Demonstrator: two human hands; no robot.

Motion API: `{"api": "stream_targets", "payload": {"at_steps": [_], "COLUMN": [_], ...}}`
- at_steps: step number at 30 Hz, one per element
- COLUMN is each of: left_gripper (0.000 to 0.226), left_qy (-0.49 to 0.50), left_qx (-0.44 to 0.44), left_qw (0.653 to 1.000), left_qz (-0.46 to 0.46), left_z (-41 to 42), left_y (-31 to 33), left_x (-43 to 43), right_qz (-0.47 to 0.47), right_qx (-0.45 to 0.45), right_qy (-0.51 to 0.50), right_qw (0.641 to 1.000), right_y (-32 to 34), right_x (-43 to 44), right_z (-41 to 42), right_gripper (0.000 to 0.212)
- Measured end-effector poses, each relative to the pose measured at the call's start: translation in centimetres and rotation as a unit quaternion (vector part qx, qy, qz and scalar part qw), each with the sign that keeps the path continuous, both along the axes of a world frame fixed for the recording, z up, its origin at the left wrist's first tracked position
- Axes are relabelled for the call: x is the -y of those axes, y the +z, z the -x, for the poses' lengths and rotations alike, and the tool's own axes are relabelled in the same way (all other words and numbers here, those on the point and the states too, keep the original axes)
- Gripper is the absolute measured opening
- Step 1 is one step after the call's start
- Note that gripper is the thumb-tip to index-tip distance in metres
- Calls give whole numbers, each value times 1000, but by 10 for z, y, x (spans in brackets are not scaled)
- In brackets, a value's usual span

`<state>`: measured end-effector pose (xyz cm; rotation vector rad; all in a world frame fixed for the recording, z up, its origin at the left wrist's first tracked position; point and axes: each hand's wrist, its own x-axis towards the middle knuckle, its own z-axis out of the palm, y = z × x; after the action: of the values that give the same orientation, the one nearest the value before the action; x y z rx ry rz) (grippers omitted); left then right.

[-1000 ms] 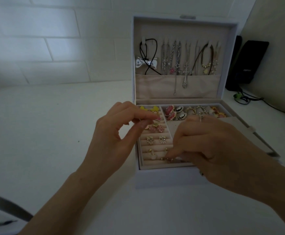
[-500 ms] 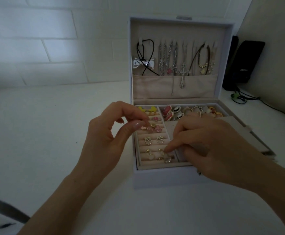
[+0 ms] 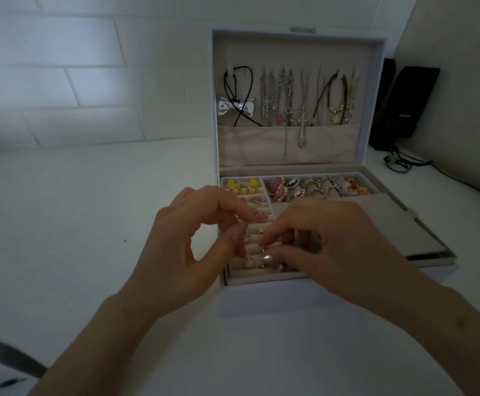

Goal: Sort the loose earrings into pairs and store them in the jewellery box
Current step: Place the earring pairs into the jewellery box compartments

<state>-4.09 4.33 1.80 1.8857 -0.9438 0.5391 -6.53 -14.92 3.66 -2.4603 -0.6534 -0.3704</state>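
Both hands I am steering are working over the open jewellery box (image 3: 276, 295) on the white tabletop (image 3: 90, 224). Over the last second the left hand (image 3: 181, 247) has been dropping from the upper padded rows towards the middle ones. Its thumb and forefinger, pinched together then, are now standing apart with nothing visible between them. The right hand (image 3: 341, 238) has been sliding left across the box. Its thumb and forefinger are now lying close together over a small shiny earring (image 3: 276, 267) in the front rows. I cannot tell whether they are gripping it or only pressing it in. Yellow earrings (image 3: 241, 185) and pink earrings (image 3: 257, 199) are already sitting paired in the rows behind. I am judging that one more earring is being seated, and that the sorting is well along.
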Motion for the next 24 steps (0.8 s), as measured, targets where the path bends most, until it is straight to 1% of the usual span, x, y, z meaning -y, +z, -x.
{"api": "stream_targets", "payload": {"at_steps": [2, 5, 9, 13, 15, 17, 19, 21, 24], "left_gripper": [10, 9, 8, 9, 11, 13, 14, 14, 14], "left_qy": [14, 30, 38, 41, 42, 45, 47, 48, 49], "left_qx": [18, 36, 44, 45, 42, 45, 53, 65, 72], "left_qw": [999, 998, 998, 997, 997, 996, 995, 993, 993], "left_qz": [-24, -33, -30, -50, -58, -64, -73, -82, -85], "left_z": [-1, -3, -4, -5, -5, -5, -5, -5, -4], "left_y": [-1, 0, 0, -2, -3, -3, -2, -2, -1], "left_x": [0, -1, -1, -1, -2, -2, -2, -1, -1], "right_qz": [-9, -17, -12, -3, 14, 34, 33, 12, -33], "right_qx": [-12, -17, -24, -33, -32, -34, -46, -57, -84], "right_qy": [1, 3, -1, 6, 19, 35, 47, 48, 37], "right_qw": [1000, 1000, 1000, 999, 999, 998, 997, 997, 995], "right_y": [1, 2, 4, 5, 7, 9, 8, 7, 6], "right_x": [0, -1, 1, 3, 5, 6, 6, 6, 6], "right_z": [0, 1, 1, 1, 3, 4, 3, 1, -2], "right_gripper": [10, 9, 10, 14, 19, 29, 34, 28, 8]}}
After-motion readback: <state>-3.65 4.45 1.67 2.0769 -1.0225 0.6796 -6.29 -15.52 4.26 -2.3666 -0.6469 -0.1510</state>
